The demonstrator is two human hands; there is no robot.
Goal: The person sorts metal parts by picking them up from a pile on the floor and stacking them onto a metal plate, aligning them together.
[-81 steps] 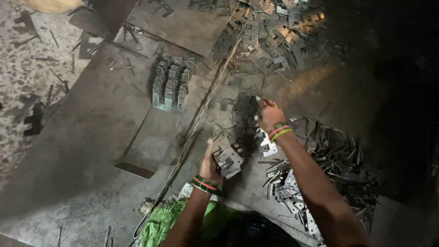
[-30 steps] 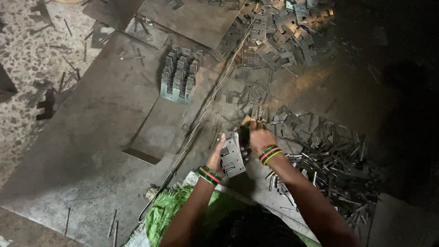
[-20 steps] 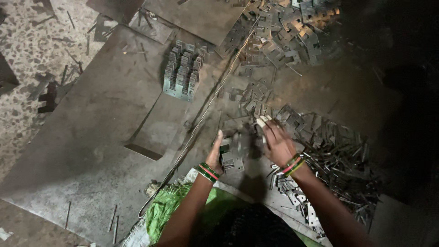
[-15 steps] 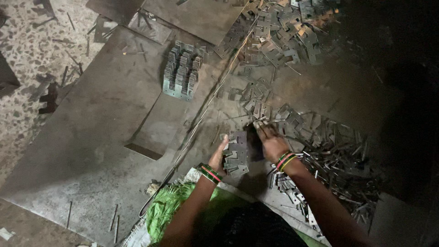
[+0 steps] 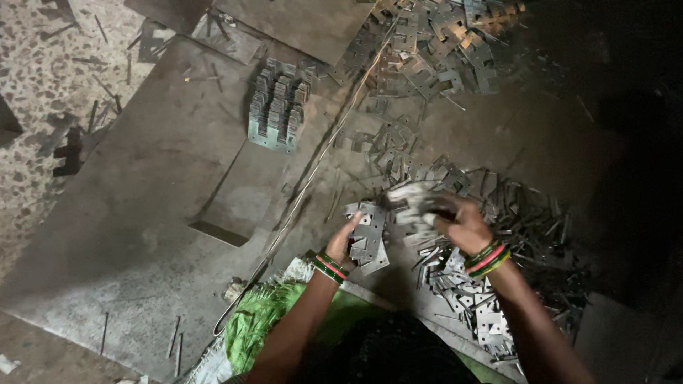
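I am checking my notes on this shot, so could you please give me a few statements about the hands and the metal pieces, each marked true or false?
1. The left hand rests against a stack of flat metal plates. True.
2. The right hand is empty. False: it holds a bunch of metal pieces.
3. A neat row of stacked plates stands apart on the large metal sheet. True.
4. Both wrists are bare. False: each wears coloured bangles.
5. A thin wire runs across the sheet. True.

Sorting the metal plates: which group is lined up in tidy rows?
The stacked plates up left on the metal sheet; the other piles lie scattered loose.
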